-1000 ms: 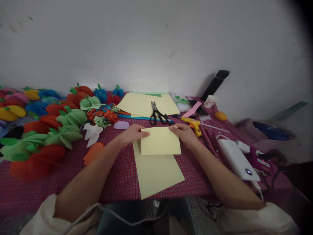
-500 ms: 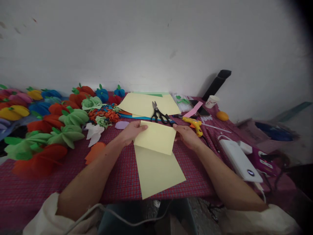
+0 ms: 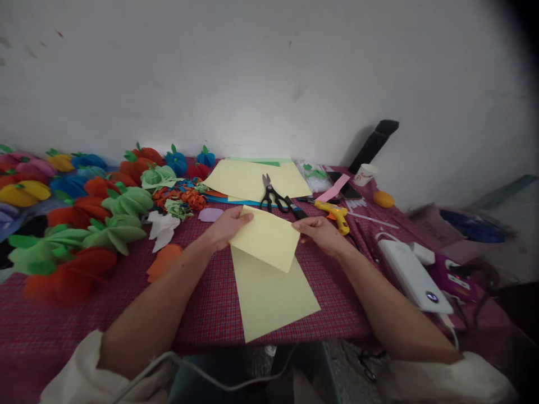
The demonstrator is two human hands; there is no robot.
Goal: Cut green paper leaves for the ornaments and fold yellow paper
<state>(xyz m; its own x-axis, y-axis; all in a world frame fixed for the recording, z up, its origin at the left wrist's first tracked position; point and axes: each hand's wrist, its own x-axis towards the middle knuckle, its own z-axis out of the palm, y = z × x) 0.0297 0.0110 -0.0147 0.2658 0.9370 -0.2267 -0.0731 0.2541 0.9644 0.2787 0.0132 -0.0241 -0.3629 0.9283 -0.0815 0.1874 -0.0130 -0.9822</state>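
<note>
A folded pale yellow paper sheet [image 3: 265, 238] is lifted off the table between both hands. My left hand [image 3: 225, 227] pinches its upper left corner, and my right hand [image 3: 318, 231] pinches its right edge. The folded sheet tilts, with its lower right corner pointing down. Below it a second pale yellow sheet [image 3: 272, 294] lies flat on the red checked tablecloth [image 3: 202, 303] and reaches over the near edge of the table.
Black scissors [image 3: 272, 197] rest on more yellow sheets [image 3: 244, 178] behind the hands. A yellow glue gun [image 3: 334, 213], a paper cup [image 3: 364, 174] and a white power bank [image 3: 415, 278] lie to the right. Coloured paper pumpkins [image 3: 84, 224] fill the left side.
The folded sheet has been raised off the flat sheet and turned clockwise, so its lower right corner now points down. Both hands kept hold of it.
</note>
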